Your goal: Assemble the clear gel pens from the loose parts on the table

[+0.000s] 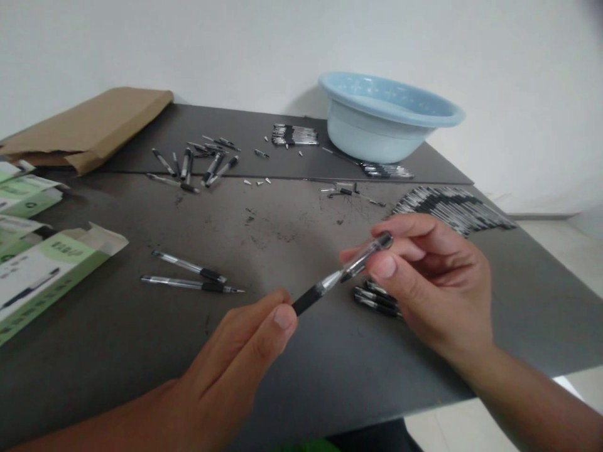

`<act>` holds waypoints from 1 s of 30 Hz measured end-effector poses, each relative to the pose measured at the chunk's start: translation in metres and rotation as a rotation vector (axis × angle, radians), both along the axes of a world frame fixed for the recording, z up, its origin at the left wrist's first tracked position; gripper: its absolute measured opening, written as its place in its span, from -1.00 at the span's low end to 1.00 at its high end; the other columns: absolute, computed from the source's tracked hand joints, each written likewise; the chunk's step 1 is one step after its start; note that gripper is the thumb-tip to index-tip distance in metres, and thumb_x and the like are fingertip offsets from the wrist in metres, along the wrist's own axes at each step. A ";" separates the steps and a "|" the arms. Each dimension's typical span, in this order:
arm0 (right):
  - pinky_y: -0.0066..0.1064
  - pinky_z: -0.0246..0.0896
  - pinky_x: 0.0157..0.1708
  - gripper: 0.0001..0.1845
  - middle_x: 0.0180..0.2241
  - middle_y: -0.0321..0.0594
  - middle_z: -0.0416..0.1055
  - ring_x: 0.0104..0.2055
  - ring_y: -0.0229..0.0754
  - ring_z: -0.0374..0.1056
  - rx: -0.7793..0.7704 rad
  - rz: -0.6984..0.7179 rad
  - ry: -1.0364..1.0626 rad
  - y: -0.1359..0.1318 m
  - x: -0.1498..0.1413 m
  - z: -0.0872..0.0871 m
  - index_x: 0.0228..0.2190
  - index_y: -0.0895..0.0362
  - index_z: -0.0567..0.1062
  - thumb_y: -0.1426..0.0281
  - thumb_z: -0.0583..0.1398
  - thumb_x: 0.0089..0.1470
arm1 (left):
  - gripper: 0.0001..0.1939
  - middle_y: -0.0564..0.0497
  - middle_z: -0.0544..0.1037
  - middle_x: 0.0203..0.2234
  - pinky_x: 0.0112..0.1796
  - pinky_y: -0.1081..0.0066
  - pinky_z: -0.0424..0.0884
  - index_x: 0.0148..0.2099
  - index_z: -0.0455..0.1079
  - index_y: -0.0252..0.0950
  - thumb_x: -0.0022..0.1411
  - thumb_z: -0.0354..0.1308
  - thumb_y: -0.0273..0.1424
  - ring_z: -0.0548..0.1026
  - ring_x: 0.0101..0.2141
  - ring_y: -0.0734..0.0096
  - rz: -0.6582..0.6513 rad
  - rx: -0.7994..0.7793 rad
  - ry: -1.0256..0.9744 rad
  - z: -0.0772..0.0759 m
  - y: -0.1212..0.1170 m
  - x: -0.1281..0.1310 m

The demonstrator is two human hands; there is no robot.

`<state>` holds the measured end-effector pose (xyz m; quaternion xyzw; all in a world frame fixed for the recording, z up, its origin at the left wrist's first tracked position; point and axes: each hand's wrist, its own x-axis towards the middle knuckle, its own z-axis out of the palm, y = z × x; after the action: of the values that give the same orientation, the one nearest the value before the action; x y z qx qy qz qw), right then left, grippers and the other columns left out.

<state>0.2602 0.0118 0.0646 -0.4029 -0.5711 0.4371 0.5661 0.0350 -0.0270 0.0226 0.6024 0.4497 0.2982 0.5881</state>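
Over the dark tabletop [311, 370], one left hand [235, 358] pinches a gel pen [311, 300], projecting forward toward the right hand [440, 289]. Latter grips a clear pen cap [365, 256], open end at the pen's tip. Beyond: two loose pens [183, 284], left; fanned pens [447, 207], right; blue plastic basin [377, 138], rear.

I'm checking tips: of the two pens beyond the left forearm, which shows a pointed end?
The nearer pen: a point juts past its black grip; the farther pen shows none.
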 end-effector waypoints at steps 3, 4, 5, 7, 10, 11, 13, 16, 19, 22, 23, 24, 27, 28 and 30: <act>-0.24 0.62 -0.07 -0.77 -0.35 -0.40 0.73 -0.22 -0.07 0.70 -0.010 0.014 0.000 -0.001 0.000 0.001 -0.20 -0.15 0.65 0.29 0.51 0.10 | -0.47 0.08 0.35 -0.50 -0.33 0.36 0.33 -0.37 0.26 -0.18 0.59 -0.12 0.02 0.38 -0.43 0.34 0.028 0.047 0.029 -0.003 0.000 0.000; -0.26 0.62 -0.08 -0.77 -0.34 -0.40 0.73 -0.22 -0.09 0.70 -0.019 0.025 0.004 -0.001 0.000 0.002 -0.20 -0.15 0.65 0.30 0.51 0.10 | -0.47 0.09 0.34 -0.50 -0.33 0.36 0.33 -0.37 0.25 -0.18 0.59 -0.12 0.01 0.37 -0.44 0.35 0.029 0.053 0.030 -0.004 0.000 0.000; -0.28 0.62 -0.09 -0.77 -0.33 -0.41 0.73 -0.21 -0.10 0.70 -0.025 0.036 0.010 -0.001 -0.001 0.001 -0.20 -0.16 0.65 0.31 0.51 0.11 | -0.47 0.10 0.33 -0.51 -0.34 0.36 0.32 -0.38 0.24 -0.18 0.59 -0.12 0.00 0.36 -0.46 0.36 0.025 0.053 0.027 -0.004 0.000 0.001; -0.32 0.62 -0.10 -0.76 -0.33 -0.43 0.73 -0.22 -0.13 0.70 -0.028 0.053 0.023 -0.001 -0.001 0.001 -0.19 -0.14 0.65 0.34 0.50 0.12 | -0.48 0.12 0.29 -0.53 -0.38 0.37 0.30 -0.39 0.22 -0.18 0.60 -0.11 -0.02 0.33 -0.50 0.39 0.011 0.048 0.013 -0.003 0.000 0.002; -0.36 0.61 -0.13 -0.76 -0.33 -0.43 0.73 -0.22 -0.15 0.70 -0.009 0.052 0.034 -0.001 -0.002 -0.001 -0.20 -0.10 0.65 0.37 0.50 0.11 | -0.48 0.11 0.30 -0.55 -0.42 0.38 0.29 -0.41 0.23 -0.18 0.58 -0.08 -0.01 0.30 -0.51 0.39 0.039 0.065 -0.024 -0.001 0.000 0.005; -0.37 0.62 -0.14 -0.77 -0.33 -0.43 0.73 -0.22 -0.16 0.70 -0.007 0.044 0.035 -0.001 -0.002 -0.002 -0.20 -0.09 0.65 0.38 0.51 0.11 | -0.47 0.11 0.30 -0.55 -0.43 0.39 0.29 -0.41 0.23 -0.18 0.57 -0.07 0.00 0.29 -0.52 0.39 0.058 0.071 -0.034 0.000 -0.001 0.005; -0.35 0.63 -0.14 -0.77 -0.32 -0.43 0.73 -0.22 -0.15 0.70 -0.011 0.032 0.048 -0.001 -0.002 -0.002 -0.22 -0.09 0.64 0.38 0.51 0.10 | -0.47 0.10 0.30 -0.56 -0.44 0.39 0.30 -0.41 0.25 -0.17 0.55 -0.05 0.02 0.28 -0.52 0.38 0.086 0.073 -0.041 0.001 -0.001 0.006; -0.29 0.67 -0.16 -0.79 -0.33 -0.41 0.72 -0.23 -0.10 0.71 -0.024 0.028 0.106 0.000 -0.001 -0.002 -0.23 -0.09 0.64 0.36 0.50 0.10 | -0.48 0.09 0.31 -0.57 -0.44 0.40 0.34 -0.39 0.29 -0.16 0.54 -0.02 0.04 0.30 -0.50 0.35 0.113 0.076 -0.038 -0.001 -0.003 0.007; -0.32 0.67 -0.17 -0.80 -0.37 -0.41 0.71 -0.23 -0.11 0.71 -0.014 0.051 0.152 0.001 -0.002 -0.002 -0.22 -0.10 0.65 0.37 0.49 0.13 | -0.49 0.09 0.32 -0.57 -0.43 0.40 0.36 -0.40 0.30 -0.16 0.55 -0.02 0.02 0.29 -0.51 0.37 0.128 0.109 -0.049 -0.002 -0.004 0.007; -0.37 0.67 -0.17 -0.81 -0.35 -0.42 0.72 -0.22 -0.14 0.71 -0.015 0.066 0.134 0.001 -0.002 -0.003 -0.22 -0.10 0.64 0.38 0.47 0.16 | -0.53 0.06 0.42 -0.51 -0.38 0.39 0.39 -0.37 0.36 -0.16 0.55 0.00 -0.03 0.38 -0.45 0.34 0.111 0.140 -0.016 -0.001 -0.004 0.005; -0.36 0.67 -0.18 -0.82 -0.33 -0.42 0.72 -0.21 -0.14 0.71 -0.020 0.065 0.121 0.001 -0.002 -0.004 -0.22 -0.10 0.63 0.38 0.47 0.16 | -0.56 0.04 0.45 -0.48 -0.36 0.38 0.40 -0.34 0.40 -0.16 0.55 0.01 -0.05 0.42 -0.42 0.32 0.101 0.148 0.002 0.001 -0.003 0.005; -0.34 0.68 -0.19 -0.82 -0.33 -0.41 0.72 -0.21 -0.12 0.71 -0.024 0.063 0.110 0.000 -0.002 -0.004 -0.22 -0.10 0.63 0.37 0.47 0.16 | -0.57 0.03 0.47 -0.47 -0.34 0.37 0.41 -0.33 0.41 -0.16 0.55 0.02 -0.05 0.44 -0.39 0.31 0.092 0.155 0.014 0.002 -0.002 0.004; -0.32 0.68 -0.20 -0.82 -0.35 -0.40 0.71 -0.22 -0.10 0.71 -0.028 0.053 0.091 -0.001 -0.002 -0.006 -0.24 -0.08 0.62 0.36 0.48 0.15 | -0.54 0.06 0.41 -0.51 -0.36 0.37 0.41 -0.37 0.36 -0.15 0.55 0.00 -0.04 0.41 -0.43 0.31 0.080 0.158 0.007 0.007 0.000 0.004; -0.33 0.68 -0.19 -0.81 -0.35 -0.41 0.70 -0.22 -0.11 0.71 -0.032 0.052 0.082 -0.001 -0.002 -0.006 -0.25 -0.08 0.61 0.37 0.49 0.13 | -0.53 0.07 0.37 -0.54 -0.37 0.37 0.40 -0.39 0.33 -0.16 0.55 -0.01 -0.04 0.38 -0.45 0.32 0.076 0.151 0.002 0.008 0.001 0.004; -0.39 0.66 -0.18 -0.78 -0.33 -0.42 0.71 -0.22 -0.15 0.70 -0.046 0.060 0.064 -0.001 -0.001 -0.007 -0.25 -0.08 0.61 0.39 0.50 0.11 | -0.52 0.09 0.33 -0.56 -0.40 0.38 0.38 -0.41 0.30 -0.15 0.54 -0.01 -0.04 0.34 -0.48 0.33 0.074 0.135 -0.006 0.010 0.002 0.005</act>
<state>0.2589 0.0104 0.0576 -0.3844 -0.5543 0.4794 0.5614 0.0403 -0.0250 0.0323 0.6226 0.4488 0.3513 0.5363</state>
